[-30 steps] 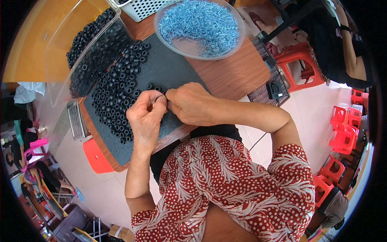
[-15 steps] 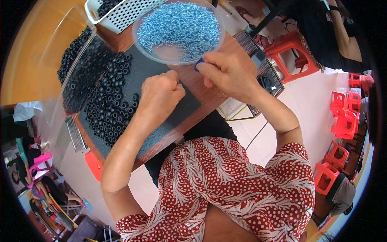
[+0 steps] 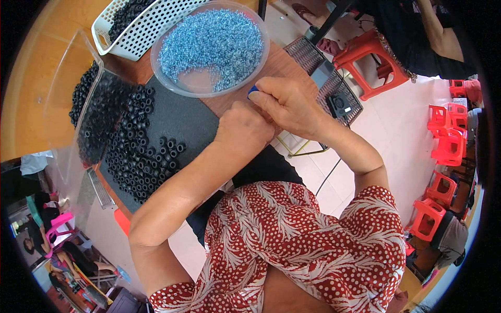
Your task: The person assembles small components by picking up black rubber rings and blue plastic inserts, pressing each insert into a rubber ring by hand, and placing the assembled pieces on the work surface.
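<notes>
My left hand and my right hand meet above the near right part of the table, close to the tub. A small dark-blue piece pokes out between the thumb and bent fingers of the right hand; its kind does not show. The left hand's fingers are curled in, and whatever they hold is hidden behind its back. Just beyond both hands stands a round clear tub of small shiny light-blue pieces. Left of my left forearm, many black ring-shaped parts lie heaped on a dark mat.
A clear curved plastic sheet stands at the left of the heap. A white perforated basket holding more black parts is behind it. Beside the table at right are a wire rack with a small black device and a red stool near another person.
My left hand has moved right, from over the mat to touching or nearly touching the right hand. The right hand still grips the blue piece. The view has shifted slightly.
</notes>
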Demonstrator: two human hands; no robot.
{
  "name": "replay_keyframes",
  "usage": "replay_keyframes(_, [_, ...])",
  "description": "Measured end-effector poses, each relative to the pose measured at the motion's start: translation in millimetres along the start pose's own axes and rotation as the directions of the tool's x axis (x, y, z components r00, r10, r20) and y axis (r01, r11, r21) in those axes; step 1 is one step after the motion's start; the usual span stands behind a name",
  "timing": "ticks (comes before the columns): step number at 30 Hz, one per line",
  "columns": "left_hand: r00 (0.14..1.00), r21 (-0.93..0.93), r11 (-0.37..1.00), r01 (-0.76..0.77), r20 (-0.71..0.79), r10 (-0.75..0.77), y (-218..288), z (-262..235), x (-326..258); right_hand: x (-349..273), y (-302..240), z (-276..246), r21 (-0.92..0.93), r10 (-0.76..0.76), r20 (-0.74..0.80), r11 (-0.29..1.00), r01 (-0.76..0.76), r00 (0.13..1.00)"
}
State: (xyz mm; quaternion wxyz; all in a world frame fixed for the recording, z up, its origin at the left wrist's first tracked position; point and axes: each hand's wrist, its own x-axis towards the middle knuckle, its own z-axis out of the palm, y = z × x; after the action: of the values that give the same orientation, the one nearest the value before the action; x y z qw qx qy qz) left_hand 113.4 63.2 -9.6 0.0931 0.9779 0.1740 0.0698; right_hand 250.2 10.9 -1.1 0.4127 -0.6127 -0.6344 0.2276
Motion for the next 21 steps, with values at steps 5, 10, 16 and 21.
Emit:
replay_keyframes(5, [0.946,0.343,0.916,-0.206,-0.17,0.276,-6.4,23.3,-12.4,0.3,-1.8,6.2,0.04,-0.004,-0.027,0.999,0.005,1.0])
replay_keyframes(10, [0.904,0.196,0.935,-0.296,-0.26,0.34,-13.5,28.4,-15.2,-3.2,3.3,31.8,-0.126,-0.39,-0.177,0.919,0.372,0.904])
replay_keyframes(16, [0.933,-0.016,0.963,-0.269,-0.252,0.256,-12.8,28.0,-22.7,-6.4,6.6,40.4,-0.108,-0.385,-0.155,0.922,0.372,0.91])
replay_keyframes(21, [0.902,0.067,0.955,-0.287,-0.317,0.294,-7.1,27.0,-21.8,-5.5,5.3,41.4,-0.056,-0.378,-0.136,0.926,0.374,0.916])
